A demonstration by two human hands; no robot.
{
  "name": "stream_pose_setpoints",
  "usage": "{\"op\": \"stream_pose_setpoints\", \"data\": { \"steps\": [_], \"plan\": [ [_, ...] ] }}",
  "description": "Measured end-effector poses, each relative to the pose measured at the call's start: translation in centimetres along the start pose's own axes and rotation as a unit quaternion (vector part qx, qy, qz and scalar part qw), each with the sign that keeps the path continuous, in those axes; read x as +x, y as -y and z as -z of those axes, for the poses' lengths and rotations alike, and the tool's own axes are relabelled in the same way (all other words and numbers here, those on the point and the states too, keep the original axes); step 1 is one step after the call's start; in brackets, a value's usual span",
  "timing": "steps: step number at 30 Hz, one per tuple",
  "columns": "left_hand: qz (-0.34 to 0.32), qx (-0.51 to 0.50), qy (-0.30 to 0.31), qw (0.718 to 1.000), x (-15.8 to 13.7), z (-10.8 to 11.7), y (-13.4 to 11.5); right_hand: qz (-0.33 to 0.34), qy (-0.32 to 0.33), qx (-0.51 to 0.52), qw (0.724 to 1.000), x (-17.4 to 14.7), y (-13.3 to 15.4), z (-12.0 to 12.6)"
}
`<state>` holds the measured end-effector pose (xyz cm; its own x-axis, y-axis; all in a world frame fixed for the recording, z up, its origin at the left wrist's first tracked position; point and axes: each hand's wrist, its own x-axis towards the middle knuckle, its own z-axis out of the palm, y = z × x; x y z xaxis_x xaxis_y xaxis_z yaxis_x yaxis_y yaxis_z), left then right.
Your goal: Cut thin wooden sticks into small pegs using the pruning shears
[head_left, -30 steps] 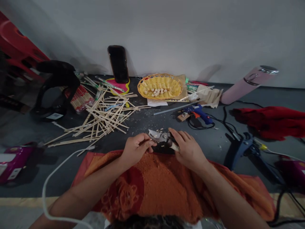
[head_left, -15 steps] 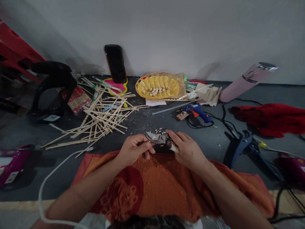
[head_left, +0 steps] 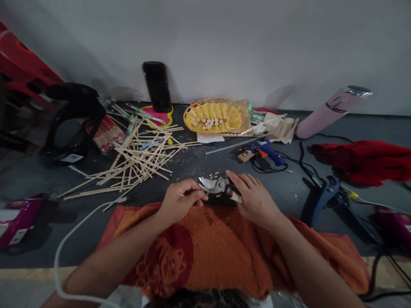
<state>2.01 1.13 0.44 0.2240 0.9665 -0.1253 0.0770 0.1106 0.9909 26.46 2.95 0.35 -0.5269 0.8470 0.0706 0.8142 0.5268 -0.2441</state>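
My right hand is closed around the handles of a pair of pruning shears, whose metal jaws point left. At the tip of those jaws is my left hand, its thumb and fingers pinched together. Whatever lies in that pinch is too small and hidden to make out. Just beyond the shears, short cut bits of wooden stick lie on the dark tabletop. An orange towel is spread beneath my wrists.
Thin wooden sticks lie in a loose heap at left. Behind stands a yellow wicker basket holding small pale pieces. A blue glue gun, a pink bottle and a red cloth are on the right. A phone leans against the wall.
The shears' jaws look closer together than before, and the pale bit seen at them earlier no longer shows. Both hands stay in nearly the same place.
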Motion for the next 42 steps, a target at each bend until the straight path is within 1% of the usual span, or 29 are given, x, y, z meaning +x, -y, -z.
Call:
{"op": "stream_pose_setpoints", "data": {
  "steps": [3,7,10,12,16,19,21,23,26,29,32,38,42],
  "plan": [
    [0.028,-0.062,0.035,0.997,0.06,0.25,-0.09,0.002,0.004,0.012,1.0,-0.02,0.02,0.06],
    [0.058,-0.153,0.083,0.983,0.28,0.54,0.11,0.007,0.006,0.02,1.0,0.03,0.17,0.06],
    [0.079,-0.196,0.128,0.969,0.35,0.69,0.38,0.015,0.004,0.021,1.0,0.08,0.17,0.03],
    [0.086,-0.21,0.132,0.965,0.33,0.72,0.47,0.024,0.0,0.025,0.999,0.05,0.13,0.01],
    [0.087,-0.216,0.124,0.965,0.2,0.66,0.42,0.041,-0.008,0.034,0.999,-0.16,0.2,0.12],
    [0.085,-0.214,0.118,0.966,0.18,0.57,0.38,0.028,-0.002,0.019,0.999,-0.33,0.4,0.29],
    [0.077,-0.2,0.103,0.971,0.27,0.45,0.35,0.012,0.001,0.008,1.0,-0.35,0.49,0.28],
    [0.061,-0.166,0.076,0.981,0.41,0.28,0.27,0.0,0.0,0.004,1.0,-0.3,0.49,0.14],
    [0.028,-0.077,0.028,0.996,0.56,0.05,0.06,-0.012,-0.002,0.002,1.0,-0.16,0.38,-0.12],
    [0.011,0.003,0.009,1.0,0.53,0.03,-0.04,-0.017,-0.002,-0.01,1.0,-0.07,0.3,-0.17],
    [0.013,0.007,0.031,0.999,0.42,0.21,0.06,-0.01,0.009,-0.011,1.0,-0.07,0.28,0.06],
    [0.041,-0.094,0.091,0.991,0.28,0.57,0.08,0.012,0.028,0.017,0.999,-0.1,0.23,0.47],
    [0.072,-0.124,0.117,0.983,0.32,0.81,0.15,0.025,0.029,0.03,0.999,-0.11,0.18,0.27]
  ]
}}
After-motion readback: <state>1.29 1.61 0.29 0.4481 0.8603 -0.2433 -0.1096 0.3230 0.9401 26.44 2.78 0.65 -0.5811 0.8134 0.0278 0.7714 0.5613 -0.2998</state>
